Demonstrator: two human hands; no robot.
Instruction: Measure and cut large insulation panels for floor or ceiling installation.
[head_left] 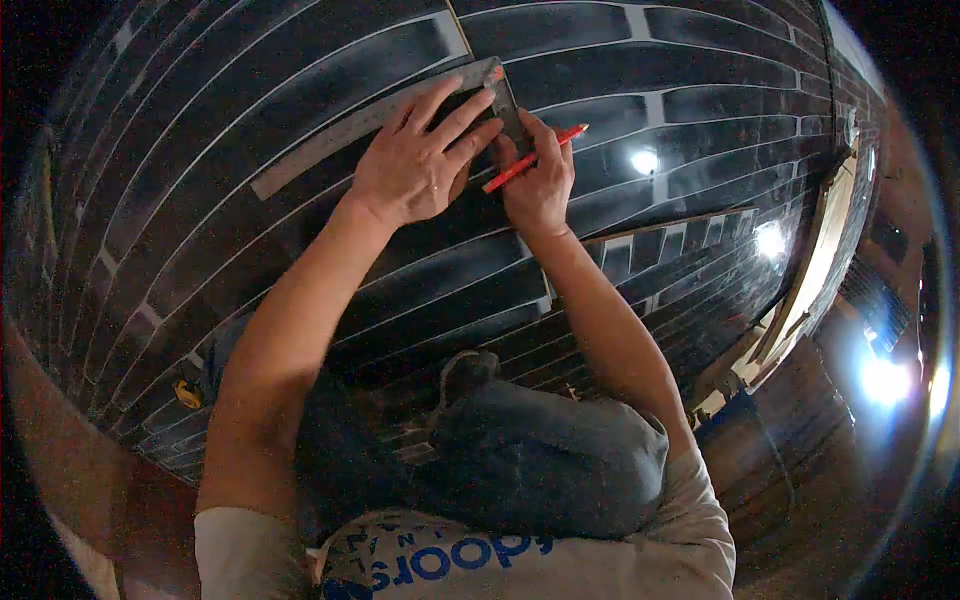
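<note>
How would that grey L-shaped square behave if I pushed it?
The grey square lies flat, so it probably won't roll. It may slide easily, since the dark surface beneath looks glossy, though the left hand on it might add drag.

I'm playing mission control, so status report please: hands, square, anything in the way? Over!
Left hand spread on L-shaped metal square. Right hand holding red pencil at square's short leg. Left hand partly hides the square.

A hand could pass left of the metal carpenter's square (315, 152), over the dark boards (205, 165). The bent knee (600, 450) blocks the near side, pale timber (820, 250) the right.
</note>
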